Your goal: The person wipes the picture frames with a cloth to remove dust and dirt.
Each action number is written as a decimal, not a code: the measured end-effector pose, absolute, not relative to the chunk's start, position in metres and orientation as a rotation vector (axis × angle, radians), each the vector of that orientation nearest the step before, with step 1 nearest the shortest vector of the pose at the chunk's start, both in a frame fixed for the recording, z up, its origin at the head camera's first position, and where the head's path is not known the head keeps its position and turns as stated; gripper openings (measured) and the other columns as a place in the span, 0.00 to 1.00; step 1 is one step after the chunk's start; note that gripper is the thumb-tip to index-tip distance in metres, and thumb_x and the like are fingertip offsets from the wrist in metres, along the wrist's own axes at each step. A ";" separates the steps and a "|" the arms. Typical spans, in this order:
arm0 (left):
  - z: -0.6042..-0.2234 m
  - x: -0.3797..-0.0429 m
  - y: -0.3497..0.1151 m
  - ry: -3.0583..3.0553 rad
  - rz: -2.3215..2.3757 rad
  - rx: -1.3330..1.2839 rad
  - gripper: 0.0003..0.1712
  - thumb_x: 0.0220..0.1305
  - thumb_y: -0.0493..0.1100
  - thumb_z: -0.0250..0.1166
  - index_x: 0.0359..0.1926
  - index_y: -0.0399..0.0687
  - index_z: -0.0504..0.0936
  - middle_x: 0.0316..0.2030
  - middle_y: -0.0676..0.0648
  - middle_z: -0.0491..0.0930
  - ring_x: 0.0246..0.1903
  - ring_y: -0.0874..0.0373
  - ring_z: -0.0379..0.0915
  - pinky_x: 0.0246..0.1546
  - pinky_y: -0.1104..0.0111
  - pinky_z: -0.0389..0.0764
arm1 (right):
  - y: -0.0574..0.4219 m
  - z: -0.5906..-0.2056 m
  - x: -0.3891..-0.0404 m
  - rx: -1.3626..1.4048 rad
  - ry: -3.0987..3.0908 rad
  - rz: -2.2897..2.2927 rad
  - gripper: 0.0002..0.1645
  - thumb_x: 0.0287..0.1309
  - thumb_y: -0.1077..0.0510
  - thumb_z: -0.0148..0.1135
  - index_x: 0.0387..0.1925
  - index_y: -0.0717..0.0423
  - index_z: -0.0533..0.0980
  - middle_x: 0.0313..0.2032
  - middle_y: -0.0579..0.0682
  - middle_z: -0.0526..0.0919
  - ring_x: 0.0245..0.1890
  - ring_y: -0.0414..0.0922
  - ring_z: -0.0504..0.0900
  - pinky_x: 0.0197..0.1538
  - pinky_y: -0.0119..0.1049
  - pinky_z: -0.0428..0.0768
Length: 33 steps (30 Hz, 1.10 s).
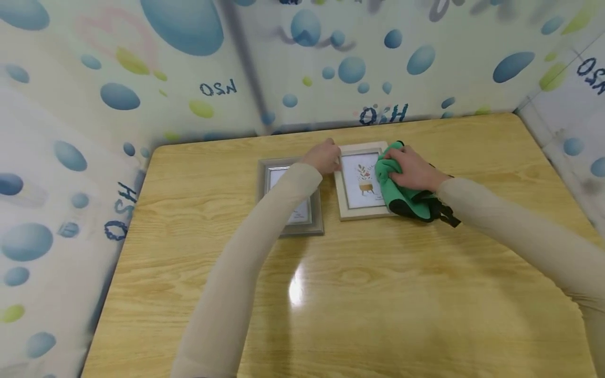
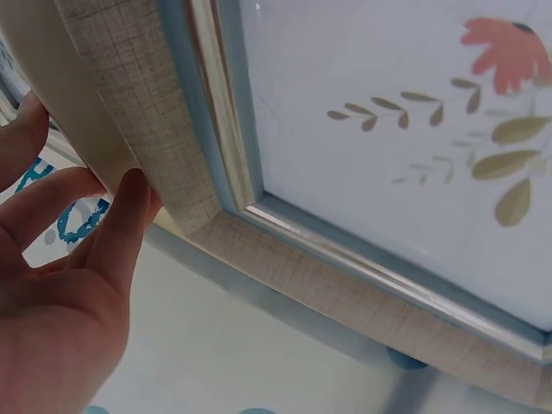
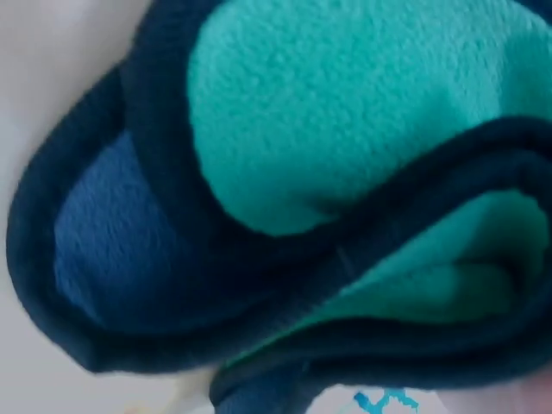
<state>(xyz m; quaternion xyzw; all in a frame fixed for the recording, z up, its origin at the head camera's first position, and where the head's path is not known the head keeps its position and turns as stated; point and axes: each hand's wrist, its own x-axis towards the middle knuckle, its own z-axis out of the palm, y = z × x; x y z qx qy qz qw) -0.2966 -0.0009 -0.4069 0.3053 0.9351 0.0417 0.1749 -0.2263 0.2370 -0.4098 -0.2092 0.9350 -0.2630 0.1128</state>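
A cream picture frame (image 1: 364,212) with a plant print lies flat on the wooden table. My left hand (image 1: 324,156) is at its upper left side; in the left wrist view, the bent fingers of the left hand (image 2: 69,293) hold the edge of the frame (image 2: 155,112). On the frame's right side, my right hand (image 1: 412,169) grips a bunched green cloth (image 1: 388,170) with dark trim, which covers part of the glass and print. The cloth (image 3: 319,112) fills most of the right wrist view, its folds showing green and dark blue.
A grey picture frame (image 1: 315,223) lies just left of the cream one, partly hidden under my left forearm. The wooden table (image 1: 368,294) meets a wall covering (image 1: 321,100) with blue and green spots at its back.
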 end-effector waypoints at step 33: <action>-0.413 -0.300 0.006 2.660 0.075 0.790 0.18 0.65 0.47 0.65 0.50 0.40 0.81 0.55 0.38 0.70 0.49 0.52 0.72 0.52 0.66 0.74 | 0.242 -0.396 -0.231 -0.711 2.575 -0.687 0.19 0.60 0.67 0.61 0.52 0.64 0.70 0.51 0.67 0.68 0.48 0.59 0.65 0.47 0.54 0.68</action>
